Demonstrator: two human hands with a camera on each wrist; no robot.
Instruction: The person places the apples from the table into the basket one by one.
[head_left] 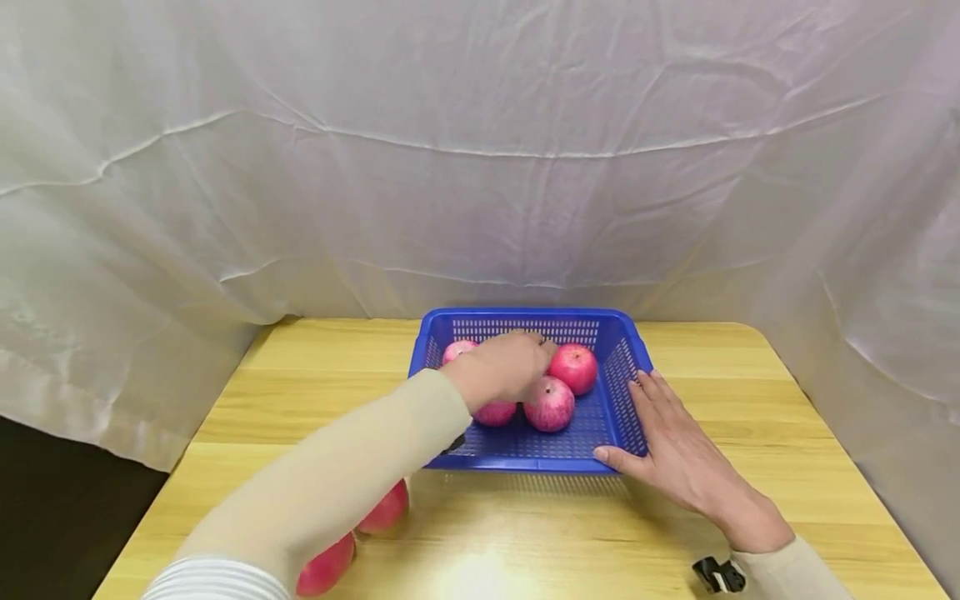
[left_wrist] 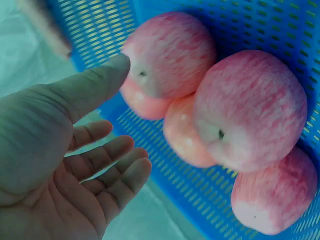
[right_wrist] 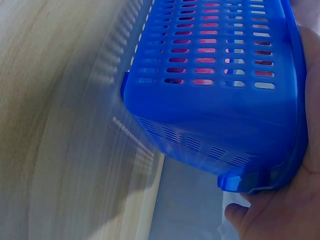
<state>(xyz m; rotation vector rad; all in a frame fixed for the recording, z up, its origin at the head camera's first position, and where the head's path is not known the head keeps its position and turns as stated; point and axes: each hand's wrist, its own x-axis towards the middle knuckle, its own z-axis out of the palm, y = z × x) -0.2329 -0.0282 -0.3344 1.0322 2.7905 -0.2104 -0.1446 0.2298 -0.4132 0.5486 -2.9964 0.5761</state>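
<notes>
My left hand [head_left: 504, 367] reaches over the blue plastic basket [head_left: 525, 464], above several red apples [head_left: 550, 404]. In the left wrist view its thumb extends so that the tip overlaps the edge of one apple [left_wrist: 172, 55]. The other fingers [left_wrist: 117, 155] are loosely bent beside the apples, with nothing between them and the palm. My right hand [head_left: 686, 450] rests on the basket's right near corner, its fingers lying along the right rim and its thumb at the front rim. The basket's slotted wall [right_wrist: 210, 115] shows from outside in the right wrist view.
Two more apples [head_left: 327, 565] lie on the wooden table [head_left: 465, 533] in front and to the left, partly hidden by the left sleeve [head_left: 337, 467]. Pale cloth [head_left: 480, 167] hangs behind the table and along its sides.
</notes>
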